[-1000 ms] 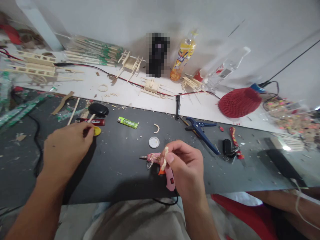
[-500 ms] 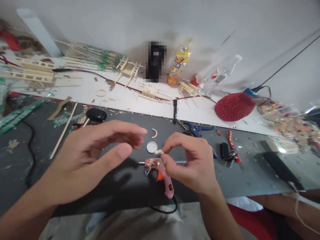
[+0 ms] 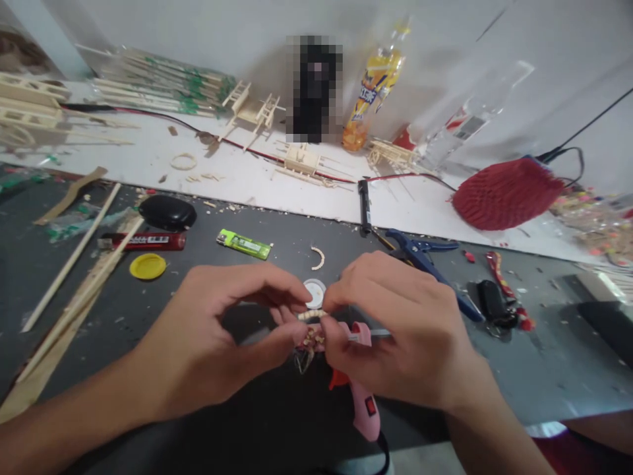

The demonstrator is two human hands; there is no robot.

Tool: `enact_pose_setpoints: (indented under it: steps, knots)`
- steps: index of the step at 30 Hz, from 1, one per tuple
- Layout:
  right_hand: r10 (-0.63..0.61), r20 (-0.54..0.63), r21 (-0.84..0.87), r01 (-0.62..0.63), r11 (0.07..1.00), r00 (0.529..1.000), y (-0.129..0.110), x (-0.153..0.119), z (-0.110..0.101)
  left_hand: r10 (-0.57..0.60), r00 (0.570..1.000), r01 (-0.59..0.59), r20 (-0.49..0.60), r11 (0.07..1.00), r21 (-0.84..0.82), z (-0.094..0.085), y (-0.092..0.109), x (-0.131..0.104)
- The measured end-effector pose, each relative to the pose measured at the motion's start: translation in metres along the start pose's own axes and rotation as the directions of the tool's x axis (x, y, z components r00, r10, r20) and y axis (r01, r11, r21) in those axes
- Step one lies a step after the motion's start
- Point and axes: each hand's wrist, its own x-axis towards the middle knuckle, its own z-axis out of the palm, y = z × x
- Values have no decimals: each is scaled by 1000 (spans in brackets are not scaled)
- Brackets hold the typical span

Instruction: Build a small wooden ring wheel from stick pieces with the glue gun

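Pale strip [image 3: 311, 316] between my left hand [image 3: 198, 343] and right hand [image 3: 405, 336], each closed in a fingertip pinch at one end. Uneven pressure or a twist could, I judge, part the strip at its small segments — the pinch leaves little of it supported. My fingers could also knock the glue gun [image 3: 366, 413], so close beneath; whether it is hot I cannot tell. The strip lies just beside the white cap [image 3: 314, 292] — nearer me.
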Motion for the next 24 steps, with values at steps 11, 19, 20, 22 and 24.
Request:
enact_pose_setpoints:
  steps: [11, 19, 20, 22, 24]
  knots:
    - [36, -21, 41, -35, 999, 999, -3, -7, 9, 79, 995, -72, -62, 992, 108, 2, -2, 1]
    - [29, -26, 97, -26, 995, 999, 4, -7, 9, 48, 995, -30, -90, 982, 185, 0, 8, 0]
    - [13, -28, 109, -10, 994, 1000, 5, -7, 10, 46, 994, -26, -95, 981, 192, 0, 9, 0]
    - [2, -34, 135, 3, 991, 999, 6, -7, 11, 49, 993, -26, -111, 979, 204, -1, 9, 1]
    - [15, -45, 160, -7, 987, 999, 5, -7, 11, 58, 992, -33, -114, 977, 210, -2, 9, 1]
